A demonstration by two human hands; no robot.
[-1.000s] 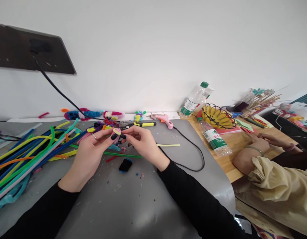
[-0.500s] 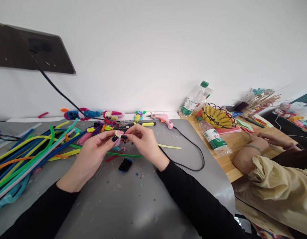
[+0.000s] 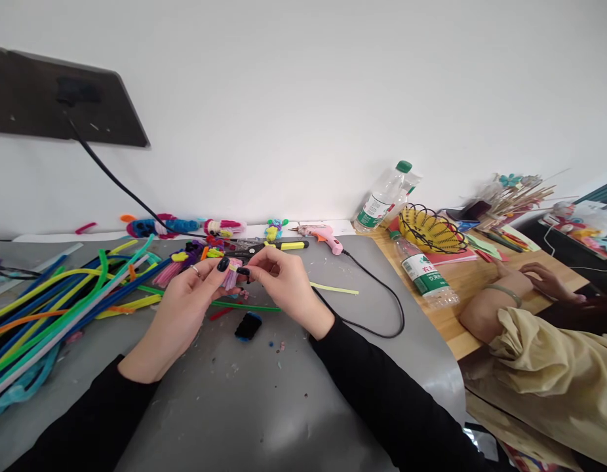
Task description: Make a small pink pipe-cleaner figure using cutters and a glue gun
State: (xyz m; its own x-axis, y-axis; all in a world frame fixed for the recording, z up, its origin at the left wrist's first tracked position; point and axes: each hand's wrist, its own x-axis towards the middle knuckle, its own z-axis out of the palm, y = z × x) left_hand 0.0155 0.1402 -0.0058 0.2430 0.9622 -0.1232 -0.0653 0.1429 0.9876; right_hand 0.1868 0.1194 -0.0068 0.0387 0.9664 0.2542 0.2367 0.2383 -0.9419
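My left hand [image 3: 178, 314] pinches a small pink and pale yellow fuzzy pipe-cleaner piece [image 3: 230, 280] between thumb and fingers. On its right side, my right hand [image 3: 291, 285] is closed with its fingertips at the same piece; they partly cover it. Just below lies a black fuzzy block [image 3: 248, 326] with blue edges. A green pipe cleaner [image 3: 257, 306] runs behind the hands. Black-and-yellow-handled cutters [image 3: 284, 246] lie beyond my fingers, partly hidden. Several coloured pipe cleaners [image 3: 77, 305] are heaped to the left of my left hand.
Along the wall stand finished-looking fuzzy figures [image 3: 160, 226] and a pink glue gun [image 3: 326, 236] with a black cord [image 3: 402, 308]. To the right are two plastic bottles [image 3: 424, 272], a yellow wire basket [image 3: 426, 229] and another person's forearm [image 3: 490, 308] on the wooden table.
The piece has turned in my fingers, so more of its pink strands hang in view and less pale yellow shows. The other person's far hand has shifted slightly.
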